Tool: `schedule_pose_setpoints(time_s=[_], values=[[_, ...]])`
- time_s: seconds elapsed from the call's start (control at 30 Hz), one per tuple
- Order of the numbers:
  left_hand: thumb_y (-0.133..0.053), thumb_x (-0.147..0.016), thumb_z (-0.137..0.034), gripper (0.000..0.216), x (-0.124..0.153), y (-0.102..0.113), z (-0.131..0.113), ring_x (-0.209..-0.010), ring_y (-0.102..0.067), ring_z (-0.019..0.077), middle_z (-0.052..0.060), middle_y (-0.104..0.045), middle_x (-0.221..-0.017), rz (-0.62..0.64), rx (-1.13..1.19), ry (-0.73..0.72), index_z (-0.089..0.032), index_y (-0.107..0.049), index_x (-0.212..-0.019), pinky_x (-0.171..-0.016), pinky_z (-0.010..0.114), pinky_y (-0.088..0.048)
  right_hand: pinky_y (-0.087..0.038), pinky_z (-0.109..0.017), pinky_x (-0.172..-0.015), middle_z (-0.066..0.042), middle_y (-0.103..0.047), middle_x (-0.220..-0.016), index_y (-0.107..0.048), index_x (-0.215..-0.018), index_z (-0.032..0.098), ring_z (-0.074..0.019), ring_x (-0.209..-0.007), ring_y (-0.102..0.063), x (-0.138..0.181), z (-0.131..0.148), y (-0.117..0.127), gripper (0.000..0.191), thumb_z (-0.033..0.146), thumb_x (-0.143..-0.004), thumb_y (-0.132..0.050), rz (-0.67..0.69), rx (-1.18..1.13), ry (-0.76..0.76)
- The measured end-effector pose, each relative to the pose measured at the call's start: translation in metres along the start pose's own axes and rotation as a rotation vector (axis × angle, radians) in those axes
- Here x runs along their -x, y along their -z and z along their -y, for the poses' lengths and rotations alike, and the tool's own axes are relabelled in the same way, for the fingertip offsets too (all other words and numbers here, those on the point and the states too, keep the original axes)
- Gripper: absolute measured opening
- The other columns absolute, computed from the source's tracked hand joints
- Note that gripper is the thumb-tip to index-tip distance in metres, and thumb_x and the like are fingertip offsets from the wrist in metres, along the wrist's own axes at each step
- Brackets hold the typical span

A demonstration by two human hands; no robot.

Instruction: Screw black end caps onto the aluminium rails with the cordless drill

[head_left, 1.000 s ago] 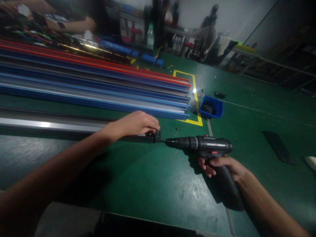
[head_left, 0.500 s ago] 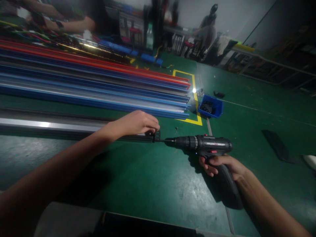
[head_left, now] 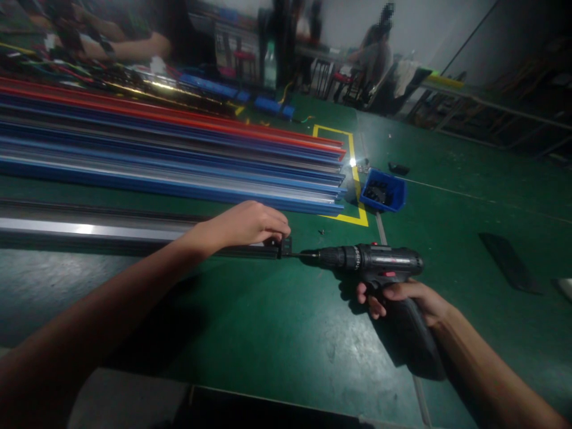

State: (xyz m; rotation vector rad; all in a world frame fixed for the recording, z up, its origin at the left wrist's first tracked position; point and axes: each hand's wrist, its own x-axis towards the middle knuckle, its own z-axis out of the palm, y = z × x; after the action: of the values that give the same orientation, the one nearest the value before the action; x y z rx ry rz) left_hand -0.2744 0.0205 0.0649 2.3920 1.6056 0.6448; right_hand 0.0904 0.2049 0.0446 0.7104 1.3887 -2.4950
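Observation:
A black cordless drill points left, its handle wrapped by my right hand. The drill's long bit reaches a small black end bracket at the end of a grey metal profile. My left hand rests over that profile end, with its fingers closed on the bracket; the thumb is mostly hidden. A small screw lies on the green table just beyond the bit.
Several blue and red profiles lie side by side behind the grey one. A blue bin holds small black parts. Yellow tape marks the table. A flat black piece lies at right. People sit in the background.
Both hands, the drill and the profile keep almost the same positions. My right hand's fingers have loosened slightly around the drill's trigger area. The view has shifted a little.

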Motion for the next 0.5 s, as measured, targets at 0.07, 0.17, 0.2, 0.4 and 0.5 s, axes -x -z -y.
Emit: schedule_pose_setpoints(time_s=[0.07, 0.17, 0.2, 0.4, 0.5], values=[[-0.054, -0.098, -0.016, 0.023, -0.0002, 0.0000, -0.0003, -0.082, -0.069, 0.0109, -0.002, -0.075, -0.093, 0.001, -0.001, -0.003, -0.023, -0.075, -0.091, -0.071, 0.021, -0.044, -0.059, -0.034, -0.077, -0.015, -0.075, -0.106, -0.077, -0.111, 0.013, -0.0188, -0.073, -0.067, -0.0008, -0.0005, 0.0010, 0.038, 0.031, -0.077, -0.078, 0.022, -0.016, 0.001], [-0.055, -0.097, -0.016, 0.022, -0.0008, -0.0001, -0.0009, -0.080, -0.068, 0.0108, -0.002, -0.075, -0.092, 0.002, -0.010, -0.001, -0.024, -0.074, -0.090, -0.070, 0.021, -0.044, -0.059, -0.033, -0.078, -0.014, -0.076, -0.105, -0.077, -0.110, 0.013, -0.0182, -0.074, -0.068, -0.0012, -0.0008, 0.0022, 0.035, 0.030, -0.079, -0.077, 0.045, -0.014, -0.002], [-0.055, -0.097, -0.016, 0.022, -0.0009, 0.0000, -0.0011, -0.080, -0.068, 0.0109, -0.002, -0.075, -0.092, 0.002, -0.011, 0.001, -0.024, -0.074, -0.090, -0.070, 0.021, -0.044, -0.059, -0.033, -0.077, -0.013, -0.076, -0.103, -0.077, -0.108, 0.014, -0.0183, -0.074, -0.068, -0.0011, -0.0007, 0.0026, 0.033, 0.030, -0.079, -0.077, 0.048, -0.008, -0.001], [-0.055, -0.097, -0.016, 0.022, -0.0006, -0.0001, -0.0010, -0.081, -0.068, 0.0109, -0.002, -0.075, -0.093, -0.002, 0.001, 0.007, -0.024, -0.075, -0.092, -0.070, 0.022, -0.044, -0.060, -0.034, -0.074, -0.012, -0.074, -0.096, -0.077, -0.103, 0.015, -0.0179, -0.070, -0.067, -0.0004, -0.0014, 0.0047, 0.027, 0.027, -0.080, -0.079, 0.049, -0.009, 0.016], [-0.056, -0.097, -0.016, 0.021, -0.0009, -0.0001, -0.0009, -0.082, -0.068, 0.0108, -0.002, -0.075, -0.092, -0.002, 0.007, 0.011, -0.024, -0.075, -0.091, -0.070, 0.021, -0.044, -0.060, -0.035, -0.073, -0.012, -0.073, -0.095, -0.077, -0.103, 0.015, -0.0176, -0.068, -0.065, -0.0005, -0.0012, 0.0044, 0.027, 0.027, -0.078, -0.080, 0.044, -0.009, 0.015]])
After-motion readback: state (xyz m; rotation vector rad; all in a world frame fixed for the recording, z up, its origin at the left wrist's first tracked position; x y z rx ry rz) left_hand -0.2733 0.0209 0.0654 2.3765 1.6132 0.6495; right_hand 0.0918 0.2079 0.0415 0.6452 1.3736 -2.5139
